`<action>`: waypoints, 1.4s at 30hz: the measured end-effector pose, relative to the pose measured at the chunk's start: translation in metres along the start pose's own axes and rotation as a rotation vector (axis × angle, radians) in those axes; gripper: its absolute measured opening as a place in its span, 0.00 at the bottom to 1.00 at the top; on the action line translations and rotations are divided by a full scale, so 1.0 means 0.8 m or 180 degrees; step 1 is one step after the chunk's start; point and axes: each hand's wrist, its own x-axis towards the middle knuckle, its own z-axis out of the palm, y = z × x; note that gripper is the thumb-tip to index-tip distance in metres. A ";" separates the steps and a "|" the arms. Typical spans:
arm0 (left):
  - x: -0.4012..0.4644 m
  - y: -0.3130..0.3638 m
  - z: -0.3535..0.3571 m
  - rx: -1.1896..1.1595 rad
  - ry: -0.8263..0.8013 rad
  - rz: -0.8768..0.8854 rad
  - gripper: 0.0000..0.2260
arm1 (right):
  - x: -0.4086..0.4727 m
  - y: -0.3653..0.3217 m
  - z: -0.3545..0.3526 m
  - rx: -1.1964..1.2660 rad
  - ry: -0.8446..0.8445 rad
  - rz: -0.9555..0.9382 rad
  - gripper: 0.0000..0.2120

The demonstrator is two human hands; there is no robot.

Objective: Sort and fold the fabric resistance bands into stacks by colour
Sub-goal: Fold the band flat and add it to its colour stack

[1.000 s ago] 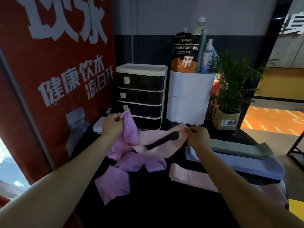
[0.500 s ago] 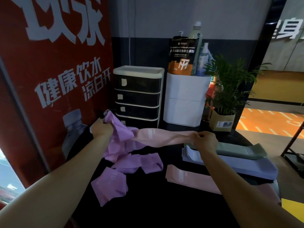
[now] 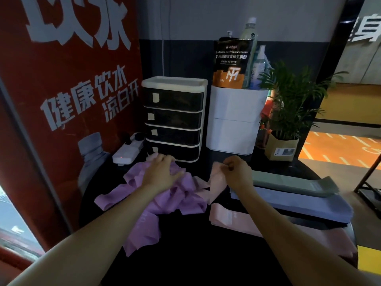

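On the dark round table point(image 3: 195, 254), a flat pale pink fabric band point(image 3: 231, 220) lies nearest, right of centre. Just beyond, the left hand point(image 3: 162, 174) rests with fingers spread on a rumpled heap of purple fabric bands point(image 3: 165, 203), while the right hand point(image 3: 236, 172) pinches another pale pink band point(image 3: 216, 183) between curled fingers. Farther right lie folded lavender-grey bands point(image 3: 299, 201) and grey-green bands point(image 3: 288, 181).
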 end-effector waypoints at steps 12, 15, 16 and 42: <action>0.005 -0.037 -0.026 -0.1430 0.0398 -0.0709 0.08 | 0.008 -0.008 0.045 -0.0506 -0.0463 -0.0587 0.12; 0.016 -0.053 -0.053 -0.2559 0.0893 -0.1570 0.06 | 0.006 -0.016 0.056 -0.0564 -0.0623 -0.0660 0.11; 0.019 -0.062 -0.058 -0.2586 0.0969 -0.1776 0.06 | 0.005 -0.018 0.060 -0.0582 -0.0699 -0.0698 0.10; 0.011 -0.019 -0.017 -0.0284 0.0123 -0.0350 0.10 | 0.026 -0.016 0.051 -0.0493 -0.0767 -0.0785 0.16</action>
